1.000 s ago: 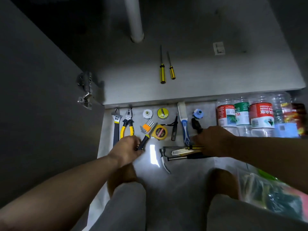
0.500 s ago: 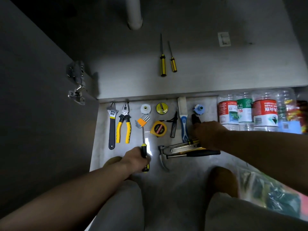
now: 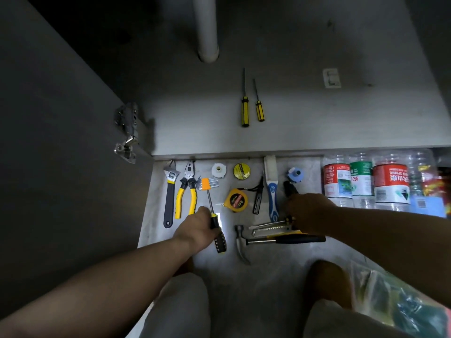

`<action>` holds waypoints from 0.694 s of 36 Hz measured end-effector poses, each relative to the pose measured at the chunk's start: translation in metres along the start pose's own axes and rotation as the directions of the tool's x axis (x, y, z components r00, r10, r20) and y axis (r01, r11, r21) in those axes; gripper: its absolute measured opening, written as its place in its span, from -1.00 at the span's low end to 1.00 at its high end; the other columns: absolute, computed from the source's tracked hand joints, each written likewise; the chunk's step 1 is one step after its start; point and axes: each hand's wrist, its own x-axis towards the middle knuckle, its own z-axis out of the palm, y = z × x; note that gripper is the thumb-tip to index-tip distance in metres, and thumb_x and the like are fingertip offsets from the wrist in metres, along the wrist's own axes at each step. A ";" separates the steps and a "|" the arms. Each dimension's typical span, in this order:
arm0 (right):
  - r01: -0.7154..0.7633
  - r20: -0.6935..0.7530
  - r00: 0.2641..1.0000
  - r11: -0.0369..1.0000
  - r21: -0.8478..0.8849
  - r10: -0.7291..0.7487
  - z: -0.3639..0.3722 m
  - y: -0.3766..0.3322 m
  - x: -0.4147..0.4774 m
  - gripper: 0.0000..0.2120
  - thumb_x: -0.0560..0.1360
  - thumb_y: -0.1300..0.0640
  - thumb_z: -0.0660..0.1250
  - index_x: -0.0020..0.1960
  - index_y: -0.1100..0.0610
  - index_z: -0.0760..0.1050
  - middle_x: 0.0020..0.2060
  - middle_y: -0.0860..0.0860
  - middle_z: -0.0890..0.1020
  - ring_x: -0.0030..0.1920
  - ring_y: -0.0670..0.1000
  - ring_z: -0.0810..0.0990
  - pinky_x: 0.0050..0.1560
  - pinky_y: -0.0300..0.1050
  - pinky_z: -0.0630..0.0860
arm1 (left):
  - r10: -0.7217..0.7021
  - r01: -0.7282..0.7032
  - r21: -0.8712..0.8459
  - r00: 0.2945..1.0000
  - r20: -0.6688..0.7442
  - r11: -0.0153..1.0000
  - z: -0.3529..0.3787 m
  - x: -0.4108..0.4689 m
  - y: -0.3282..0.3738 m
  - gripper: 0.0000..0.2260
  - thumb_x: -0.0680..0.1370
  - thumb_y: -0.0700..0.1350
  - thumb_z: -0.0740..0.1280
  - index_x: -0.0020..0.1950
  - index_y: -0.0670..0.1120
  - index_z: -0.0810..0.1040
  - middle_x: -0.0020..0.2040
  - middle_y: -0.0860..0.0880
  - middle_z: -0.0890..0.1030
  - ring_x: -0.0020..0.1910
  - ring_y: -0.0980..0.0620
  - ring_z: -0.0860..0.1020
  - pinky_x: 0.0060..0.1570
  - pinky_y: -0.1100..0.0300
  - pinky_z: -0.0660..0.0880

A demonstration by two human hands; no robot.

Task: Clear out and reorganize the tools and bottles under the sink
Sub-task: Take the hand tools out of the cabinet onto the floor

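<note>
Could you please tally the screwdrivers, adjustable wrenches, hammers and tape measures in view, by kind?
Screwdrivers with yellow-and-black handles: 3, two on the grey cabinet floor, one gripped by the left hand
Black-handled steel adjustable wrench: 1
Steel claw hammer with black-and-yellow grip: 1
Round yellow tape measure: 1
Total: 6

lower centre of the frame: the left hand [image 3: 197,231] grips a black-and-yellow screwdriver [image 3: 219,241], its shaft pointing up at the hex keys [image 3: 207,184]. to its right, the right hand [image 3: 308,213] covers one end of the utility knife [image 3: 268,228], just above the hammer [image 3: 280,240]; its fingers are hidden.
</note>
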 end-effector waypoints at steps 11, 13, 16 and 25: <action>0.224 -0.727 0.653 0.862 0.455 0.214 -0.094 0.003 0.013 -0.92 0.55 0.18 0.28 0.04 0.09 0.48 -0.09 -0.01 0.47 -0.22 -0.03 0.51 -0.23 -0.12 0.52 | 0.435 -0.523 0.015 0.692 -0.577 0.852 -0.083 0.034 0.087 -0.90 0.61 -0.03 0.29 0.11 0.07 0.45 0.01 0.05 0.45 -0.10 0.01 0.53 -0.10 0.02 0.56; 0.216 -0.728 0.617 0.824 0.523 0.300 -0.114 0.010 0.028 -0.82 0.52 0.18 0.30 0.12 0.09 0.48 -0.05 0.01 0.44 -0.23 -0.03 0.49 -0.21 -0.12 0.47 | 0.477 -0.517 0.088 0.694 -0.539 0.851 -0.098 0.049 0.104 -0.72 0.61 -0.01 0.30 0.31 0.16 0.38 0.09 0.05 0.37 -0.06 -0.03 0.54 -0.09 0.09 0.52; 0.174 -0.704 0.635 0.829 0.532 0.318 -0.140 0.019 0.053 -0.66 0.54 0.16 0.25 0.32 0.07 0.48 0.13 0.13 0.49 -0.04 0.08 0.55 -0.01 -0.11 0.53 | 0.530 -0.534 0.133 0.716 -0.455 0.835 -0.112 0.068 0.128 -0.55 0.60 0.01 0.30 0.49 0.21 0.33 0.12 0.00 0.32 0.03 -0.05 0.50 0.04 0.12 0.51; 0.038 -0.684 0.683 0.922 0.386 0.258 -0.149 0.023 0.066 -0.92 0.48 0.17 0.29 -0.04 0.13 0.44 -0.08 0.15 0.50 -0.09 0.20 0.54 -0.13 0.02 0.51 | 0.471 -0.419 0.215 0.789 -0.394 0.882 -0.114 0.085 0.151 -0.84 0.63 -0.11 0.26 0.17 -0.07 0.56 0.11 -0.20 0.47 0.14 -0.20 0.48 0.01 0.13 0.44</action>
